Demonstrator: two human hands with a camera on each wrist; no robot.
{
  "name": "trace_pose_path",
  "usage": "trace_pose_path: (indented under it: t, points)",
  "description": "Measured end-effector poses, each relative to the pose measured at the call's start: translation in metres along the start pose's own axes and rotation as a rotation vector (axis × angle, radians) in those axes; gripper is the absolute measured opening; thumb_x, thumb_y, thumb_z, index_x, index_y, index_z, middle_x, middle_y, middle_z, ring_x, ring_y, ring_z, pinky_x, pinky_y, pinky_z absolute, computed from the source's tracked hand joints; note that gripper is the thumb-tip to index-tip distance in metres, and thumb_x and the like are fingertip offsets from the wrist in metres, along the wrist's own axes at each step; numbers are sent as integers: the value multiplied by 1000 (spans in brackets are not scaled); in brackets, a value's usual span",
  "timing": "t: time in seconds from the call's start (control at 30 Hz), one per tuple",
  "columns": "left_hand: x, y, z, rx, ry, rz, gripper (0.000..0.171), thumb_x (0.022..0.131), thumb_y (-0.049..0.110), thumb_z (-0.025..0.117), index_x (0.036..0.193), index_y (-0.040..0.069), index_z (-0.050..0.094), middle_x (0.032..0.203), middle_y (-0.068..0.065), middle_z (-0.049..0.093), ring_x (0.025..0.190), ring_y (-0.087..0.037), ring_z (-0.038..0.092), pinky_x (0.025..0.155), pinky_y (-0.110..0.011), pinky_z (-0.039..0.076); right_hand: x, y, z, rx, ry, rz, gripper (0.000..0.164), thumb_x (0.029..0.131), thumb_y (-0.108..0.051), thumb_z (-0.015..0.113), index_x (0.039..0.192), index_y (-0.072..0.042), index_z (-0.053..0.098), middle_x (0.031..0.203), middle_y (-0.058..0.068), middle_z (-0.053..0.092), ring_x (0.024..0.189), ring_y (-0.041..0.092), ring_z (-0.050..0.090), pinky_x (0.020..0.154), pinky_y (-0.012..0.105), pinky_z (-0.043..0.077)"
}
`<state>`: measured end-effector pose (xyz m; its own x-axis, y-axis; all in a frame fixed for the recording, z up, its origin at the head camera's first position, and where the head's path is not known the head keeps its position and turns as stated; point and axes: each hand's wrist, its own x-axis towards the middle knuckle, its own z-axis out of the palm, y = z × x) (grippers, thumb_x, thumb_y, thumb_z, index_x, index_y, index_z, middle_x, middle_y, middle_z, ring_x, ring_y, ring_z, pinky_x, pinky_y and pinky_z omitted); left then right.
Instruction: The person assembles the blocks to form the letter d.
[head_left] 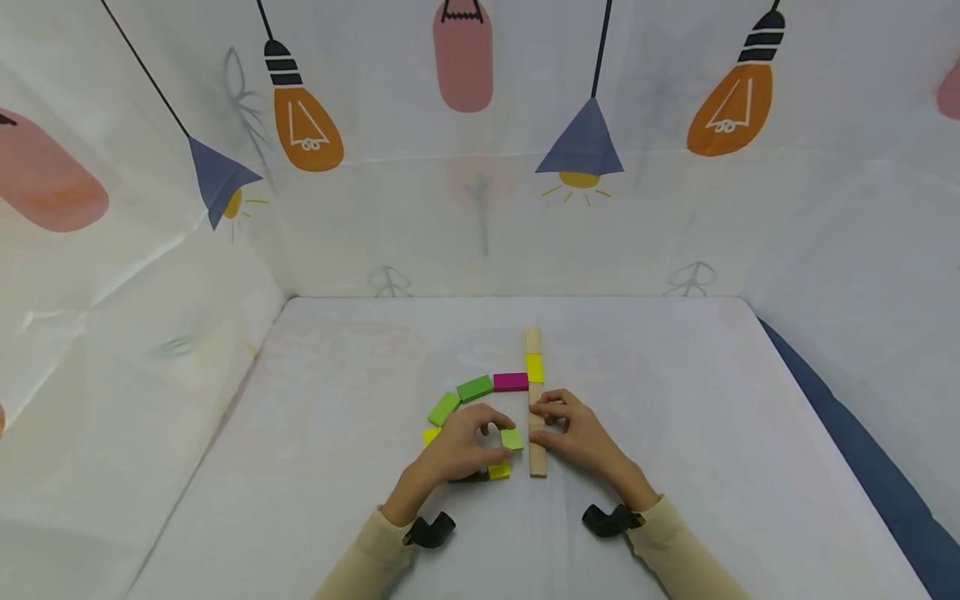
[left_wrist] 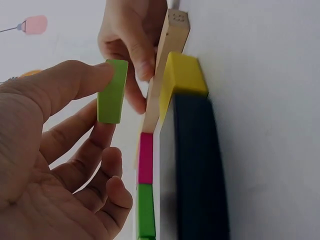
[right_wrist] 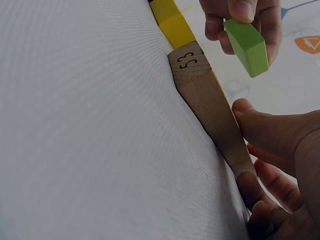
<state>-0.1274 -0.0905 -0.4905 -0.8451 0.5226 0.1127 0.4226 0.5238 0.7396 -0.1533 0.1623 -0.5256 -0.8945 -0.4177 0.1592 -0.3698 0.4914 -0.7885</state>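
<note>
Between its thumb and fingers, my left hand (head_left: 463, 442) pinches a light green block (head_left: 513, 440), held up over the near part of a block figure. A straight row of end-to-end blocks stands to its right. My right hand (head_left: 581, 432) holds this row near its lower end, thumb and fingertips at a plain wooden block (head_left: 537, 460). The right wrist view shows the number 53 on the end of that wooden block (right_wrist: 210, 107). In the left wrist view the light green block (left_wrist: 112, 92) hangs apart from the row.
Left of the row, a magenta block (head_left: 511, 382) touches it; green blocks (head_left: 476, 388) curve round from there. A yellow block (head_left: 499, 472) and a dark block (left_wrist: 200, 165) lie at the near side. Farther up the row sits another yellow block (head_left: 534, 368). White cloth (head_left: 675, 400) covers the table.
</note>
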Motion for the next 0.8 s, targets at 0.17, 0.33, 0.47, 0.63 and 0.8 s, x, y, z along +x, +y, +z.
trace_pose_path:
  t: [0.17, 0.33, 0.47, 0.63, 0.8]
  points:
    - [-1, 4, 7, -32, -48, -4, 32, 86, 19, 83, 116, 13, 74, 112, 3, 73, 95, -17, 62, 83, -25, 52, -1, 0, -1, -2, 9, -5, 44, 85, -27, 86, 124, -10, 75, 123, 4, 62, 97, 15, 57, 77, 25, 48]
    - [0, 5, 12, -38, -74, 14, 32, 85, 17, 84, 115, 13, 75, 112, 3, 74, 95, -13, 62, 86, -24, 52, -2, -3, -3, -9, 14, -16, 44, 84, -23, 86, 123, -7, 75, 124, 6, 62, 97, 17, 58, 77, 25, 48]
    - [1, 6, 13, -37, -99, 9, 32, 84, 17, 85, 114, 12, 75, 110, 3, 74, 94, -12, 62, 87, -23, 53, -2, -4, -3, -8, 19, -23, 43, 84, -21, 86, 123, -6, 75, 125, 7, 63, 98, 17, 59, 77, 25, 49]
    - [0, 6, 14, -28, -123, -15, 32, 84, 17, 86, 113, 11, 75, 109, 2, 74, 93, -12, 62, 85, -23, 53, -2, -2, -2, -4, 25, -41, 42, 85, -21, 86, 122, -4, 75, 124, 9, 63, 97, 18, 59, 76, 26, 49]
    - [-1, 5, 14, -4, -135, -32, 32, 83, 18, 87, 112, 11, 76, 106, 4, 73, 92, -11, 62, 85, -23, 53, -2, 0, 0, 0, 32, -48, 42, 85, -20, 85, 122, -4, 75, 123, 9, 63, 96, 18, 59, 75, 26, 48]
